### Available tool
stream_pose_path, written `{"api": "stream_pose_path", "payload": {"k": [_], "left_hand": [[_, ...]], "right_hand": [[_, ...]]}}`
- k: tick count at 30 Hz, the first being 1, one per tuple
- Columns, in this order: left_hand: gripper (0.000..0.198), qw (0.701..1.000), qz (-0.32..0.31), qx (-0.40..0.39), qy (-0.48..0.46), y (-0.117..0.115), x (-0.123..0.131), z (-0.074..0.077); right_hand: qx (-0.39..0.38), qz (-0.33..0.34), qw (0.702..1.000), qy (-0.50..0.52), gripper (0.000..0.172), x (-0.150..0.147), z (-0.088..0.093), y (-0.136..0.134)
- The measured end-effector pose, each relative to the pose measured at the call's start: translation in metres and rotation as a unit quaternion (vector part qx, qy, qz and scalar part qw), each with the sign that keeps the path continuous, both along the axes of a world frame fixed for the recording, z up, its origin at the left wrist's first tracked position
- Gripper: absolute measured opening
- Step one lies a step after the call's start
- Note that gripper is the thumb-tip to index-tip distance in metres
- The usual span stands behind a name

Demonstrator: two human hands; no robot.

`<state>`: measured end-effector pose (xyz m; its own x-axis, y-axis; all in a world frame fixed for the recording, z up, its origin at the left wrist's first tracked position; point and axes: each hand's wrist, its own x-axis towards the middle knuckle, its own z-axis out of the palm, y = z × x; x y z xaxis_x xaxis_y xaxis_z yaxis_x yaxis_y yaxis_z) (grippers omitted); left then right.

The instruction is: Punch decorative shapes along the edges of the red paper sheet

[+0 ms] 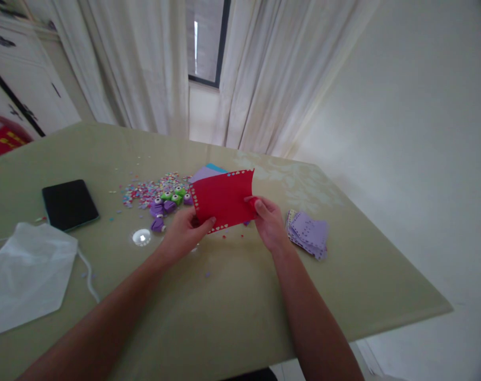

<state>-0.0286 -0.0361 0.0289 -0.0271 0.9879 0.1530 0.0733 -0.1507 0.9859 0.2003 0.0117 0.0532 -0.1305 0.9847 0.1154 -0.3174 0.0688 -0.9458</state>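
Note:
Above the table I hold up a sheet of red paper (224, 198) with small shapes punched along its top, left and bottom edges. My left hand (188, 228) pinches its lower left part, thumb on the front face. At the right edge, my right hand (269, 219) grips the sheet, and the paper there looks bent or folded under the fingers. Just beyond my left hand lie several purple and green craft punches (169, 202). Part of this group is hidden by the red sheet.
Loose paper confetti (155, 190) is scattered behind the punches. Punched purple cards (309, 233) are stacked at the right. A black tablet or phone (70, 203) and a white face mask (29, 272) lie left. Blue and lilac sheets (206, 172) sit behind the red one. The table (224, 328) ends near a wall.

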Motion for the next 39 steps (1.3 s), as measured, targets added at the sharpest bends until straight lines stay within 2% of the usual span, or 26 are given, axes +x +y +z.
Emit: {"api": "stream_pose_path", "payload": {"k": [5,7,9,12,15,18,23,26,31,39], "left_hand": [[0.046,0.997,0.007,0.004,-0.074,-0.003,0.005,0.003],[0.046,0.995,0.016,0.010,-0.096,-0.004,0.010,0.003],[0.044,0.995,0.038,0.011,-0.091,-0.006,0.015,0.001],[0.045,0.991,0.105,-0.004,-0.078,-0.006,0.018,-0.002],[0.047,0.975,0.158,-0.023,-0.153,-0.003,0.015,-0.005],[0.044,0.960,0.175,-0.002,-0.221,0.000,0.009,-0.004],[0.041,0.959,0.220,0.030,-0.178,0.000,0.005,0.002],[0.040,0.963,0.207,0.027,-0.172,-0.002,0.008,0.005],[0.039,0.967,0.174,0.018,-0.188,-0.004,0.012,0.006],[0.039,0.968,0.187,0.024,-0.165,-0.002,0.009,0.004]], "right_hand": [[-0.018,-0.074,0.996,0.045,0.046,-0.021,-0.012,-0.005],[-0.023,-0.075,0.994,0.072,0.046,-0.031,-0.016,-0.009],[-0.021,-0.049,0.995,0.090,0.045,-0.041,-0.018,-0.015],[-0.024,-0.003,0.996,0.086,0.045,-0.051,-0.019,-0.024],[-0.039,0.044,0.997,0.044,0.043,-0.053,-0.020,-0.028],[-0.069,0.072,0.995,-0.026,0.043,-0.050,-0.023,-0.027],[-0.123,0.085,0.985,-0.090,0.047,-0.047,-0.025,-0.024],[-0.130,0.100,0.985,-0.053,0.048,-0.049,-0.025,-0.025],[-0.125,0.053,0.991,0.001,0.050,-0.050,-0.026,-0.024],[-0.130,0.016,0.990,0.047,0.053,-0.049,-0.026,-0.020]]}}
